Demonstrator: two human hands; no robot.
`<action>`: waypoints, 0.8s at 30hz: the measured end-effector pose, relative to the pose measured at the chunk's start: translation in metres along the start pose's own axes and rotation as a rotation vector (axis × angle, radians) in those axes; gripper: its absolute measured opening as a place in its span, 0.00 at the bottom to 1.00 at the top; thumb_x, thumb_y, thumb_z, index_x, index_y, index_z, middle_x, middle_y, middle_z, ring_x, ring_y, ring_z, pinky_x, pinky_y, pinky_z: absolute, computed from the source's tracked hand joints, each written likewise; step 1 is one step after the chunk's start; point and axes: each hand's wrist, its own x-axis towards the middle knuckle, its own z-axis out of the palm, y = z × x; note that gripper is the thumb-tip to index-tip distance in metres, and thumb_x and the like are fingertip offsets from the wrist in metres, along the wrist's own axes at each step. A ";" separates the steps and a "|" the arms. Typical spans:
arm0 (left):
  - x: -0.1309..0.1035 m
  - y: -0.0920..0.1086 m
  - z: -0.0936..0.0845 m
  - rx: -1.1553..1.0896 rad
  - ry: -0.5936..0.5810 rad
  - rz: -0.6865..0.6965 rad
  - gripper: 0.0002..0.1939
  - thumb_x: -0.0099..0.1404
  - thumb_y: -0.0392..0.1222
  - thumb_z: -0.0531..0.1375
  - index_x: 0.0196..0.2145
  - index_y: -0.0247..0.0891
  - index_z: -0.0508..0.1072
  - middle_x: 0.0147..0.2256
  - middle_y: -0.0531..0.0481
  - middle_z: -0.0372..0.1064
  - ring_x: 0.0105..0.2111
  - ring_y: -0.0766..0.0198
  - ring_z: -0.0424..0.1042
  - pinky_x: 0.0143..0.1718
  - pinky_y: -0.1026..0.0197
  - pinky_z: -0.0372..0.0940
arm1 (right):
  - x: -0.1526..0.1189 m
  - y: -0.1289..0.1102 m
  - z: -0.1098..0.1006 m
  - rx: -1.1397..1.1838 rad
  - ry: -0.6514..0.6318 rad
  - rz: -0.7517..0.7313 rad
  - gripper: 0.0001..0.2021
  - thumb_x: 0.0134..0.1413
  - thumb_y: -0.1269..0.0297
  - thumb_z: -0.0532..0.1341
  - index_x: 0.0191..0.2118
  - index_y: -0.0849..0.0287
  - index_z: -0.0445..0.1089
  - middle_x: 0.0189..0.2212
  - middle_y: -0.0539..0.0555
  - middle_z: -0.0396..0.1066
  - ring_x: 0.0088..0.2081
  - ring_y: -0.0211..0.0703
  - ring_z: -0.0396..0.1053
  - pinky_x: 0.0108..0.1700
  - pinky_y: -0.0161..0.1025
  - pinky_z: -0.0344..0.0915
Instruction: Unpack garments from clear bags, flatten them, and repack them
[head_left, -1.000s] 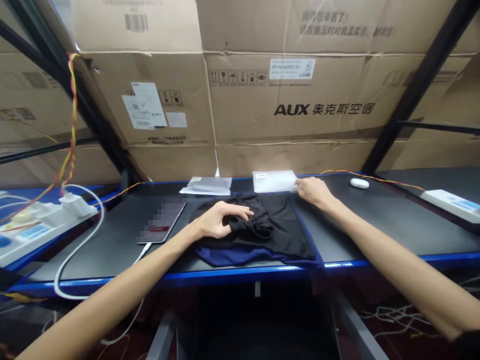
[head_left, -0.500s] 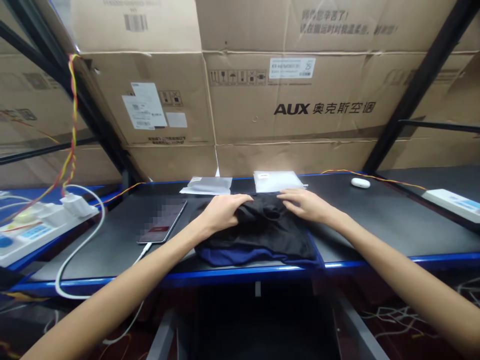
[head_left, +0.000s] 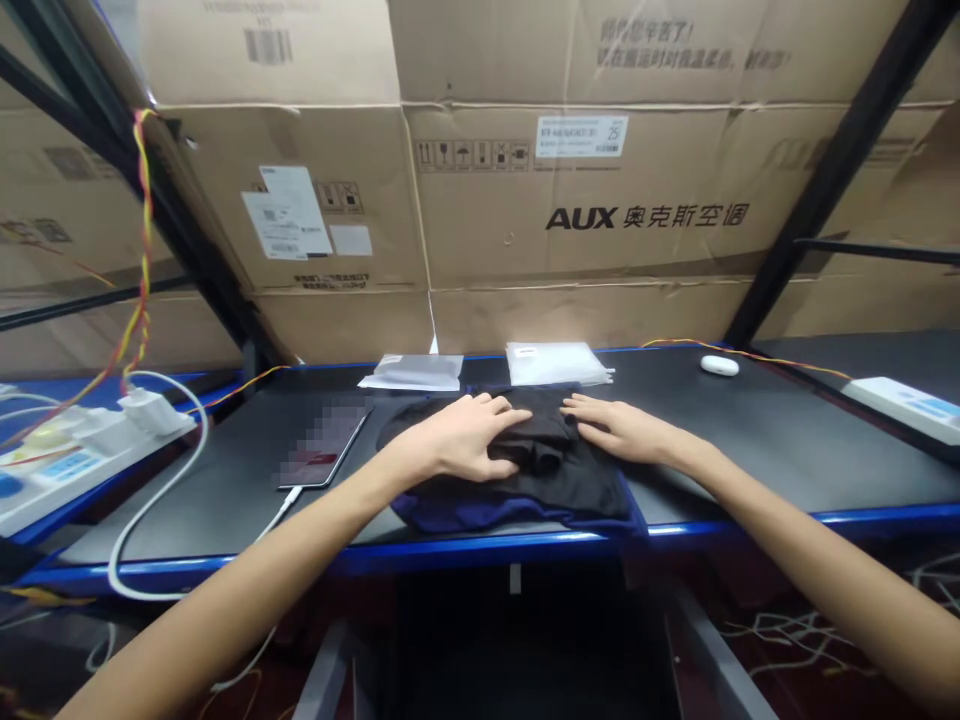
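Observation:
Across the front of the table lies a folded black cloth point(head_left: 450, 490), perhaps a garment, with a dark blue cloth point(head_left: 480, 512) showing along its near edge. My left hand point(head_left: 476, 440) rests on the left-middle of the black cloth, thumb and fingers spread apart. On the right side of the same cloth my right hand point(head_left: 619, 428) lies with its fingers stretched out, the fingertips touching the fabric. Between the two hands the black fabric is bunched into folds.
Behind the cloth lie a flat translucent packet point(head_left: 412, 372) and a stack of white bags point(head_left: 559, 364). A phone point(head_left: 330, 450) with a white cable is on the left. Power strips point(head_left: 911, 405) stand at both sides. A white earbud case point(head_left: 719, 366) sits at the back right.
My left hand has moved right and nearer over the cloth, its fingers spreading. My right hand has shifted slightly nearer. The black fabric between them has bunched differently.

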 end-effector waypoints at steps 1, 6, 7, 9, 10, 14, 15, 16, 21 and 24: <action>-0.003 -0.006 -0.007 -0.034 -0.035 0.047 0.38 0.59 0.48 0.62 0.65 0.40 0.59 0.58 0.40 0.64 0.53 0.47 0.67 0.56 0.48 0.60 | -0.002 0.000 -0.001 0.013 0.000 0.001 0.21 0.66 0.61 0.54 0.62 0.54 0.67 0.63 0.56 0.63 0.65 0.53 0.57 0.65 0.55 0.59; -0.005 -0.027 -0.018 -0.154 -0.087 0.141 0.37 0.55 0.34 0.60 0.64 0.44 0.63 0.64 0.45 0.58 0.62 0.50 0.59 0.62 0.51 0.55 | -0.010 -0.002 -0.003 0.064 0.025 -0.016 0.19 0.66 0.60 0.55 0.60 0.50 0.68 0.63 0.53 0.63 0.66 0.52 0.56 0.64 0.53 0.60; -0.003 -0.029 -0.016 -0.167 -0.073 0.141 0.35 0.56 0.34 0.60 0.62 0.45 0.65 0.63 0.46 0.60 0.61 0.51 0.61 0.62 0.52 0.56 | -0.010 -0.002 -0.002 0.061 0.025 -0.012 0.19 0.66 0.60 0.55 0.60 0.51 0.68 0.63 0.54 0.63 0.66 0.52 0.56 0.64 0.53 0.60; 0.003 -0.031 -0.009 -0.185 -0.034 0.132 0.30 0.58 0.33 0.59 0.59 0.45 0.69 0.58 0.47 0.67 0.56 0.54 0.67 0.58 0.55 0.60 | -0.009 -0.002 -0.001 0.050 0.021 0.001 0.19 0.66 0.60 0.55 0.60 0.51 0.68 0.63 0.54 0.63 0.66 0.52 0.56 0.65 0.53 0.59; 0.005 -0.032 -0.006 -0.190 -0.016 0.127 0.28 0.58 0.32 0.59 0.56 0.45 0.71 0.54 0.48 0.70 0.53 0.55 0.69 0.55 0.57 0.62 | -0.009 -0.002 -0.001 0.050 0.020 0.005 0.19 0.66 0.60 0.55 0.60 0.52 0.69 0.63 0.54 0.63 0.66 0.52 0.56 0.65 0.53 0.59; 0.012 -0.031 0.002 -0.184 0.054 0.109 0.20 0.59 0.32 0.58 0.48 0.43 0.76 0.44 0.50 0.75 0.44 0.58 0.73 0.47 0.61 0.64 | -0.010 0.000 0.002 0.080 0.024 0.004 0.19 0.66 0.60 0.54 0.60 0.50 0.68 0.64 0.53 0.62 0.67 0.50 0.54 0.66 0.53 0.57; 0.013 -0.030 0.003 -0.181 0.065 0.105 0.18 0.58 0.32 0.58 0.46 0.43 0.76 0.43 0.50 0.75 0.43 0.58 0.74 0.46 0.61 0.64 | -0.010 0.001 0.003 0.084 0.022 0.005 0.20 0.67 0.59 0.54 0.61 0.50 0.67 0.64 0.52 0.61 0.67 0.50 0.53 0.66 0.53 0.57; 0.015 -0.028 0.002 -0.181 0.075 0.099 0.17 0.57 0.33 0.59 0.44 0.42 0.76 0.42 0.50 0.75 0.41 0.59 0.74 0.43 0.62 0.64 | -0.010 0.001 0.003 0.086 0.020 0.009 0.20 0.66 0.59 0.54 0.61 0.50 0.67 0.64 0.52 0.61 0.67 0.50 0.53 0.66 0.53 0.56; 0.026 -0.009 -0.004 -0.241 0.252 -0.052 0.09 0.55 0.39 0.61 0.36 0.39 0.71 0.30 0.54 0.72 0.28 0.63 0.69 0.30 0.64 0.60 | -0.010 -0.005 -0.002 0.115 0.078 -0.006 0.20 0.64 0.64 0.55 0.60 0.49 0.68 0.62 0.51 0.65 0.64 0.52 0.60 0.63 0.54 0.61; 0.038 0.008 -0.004 -0.250 0.367 -0.148 0.07 0.57 0.41 0.60 0.35 0.40 0.68 0.28 0.54 0.70 0.27 0.63 0.68 0.29 0.64 0.59 | -0.009 -0.009 -0.006 0.150 0.146 -0.019 0.20 0.65 0.66 0.53 0.59 0.47 0.69 0.58 0.48 0.71 0.58 0.51 0.69 0.59 0.51 0.67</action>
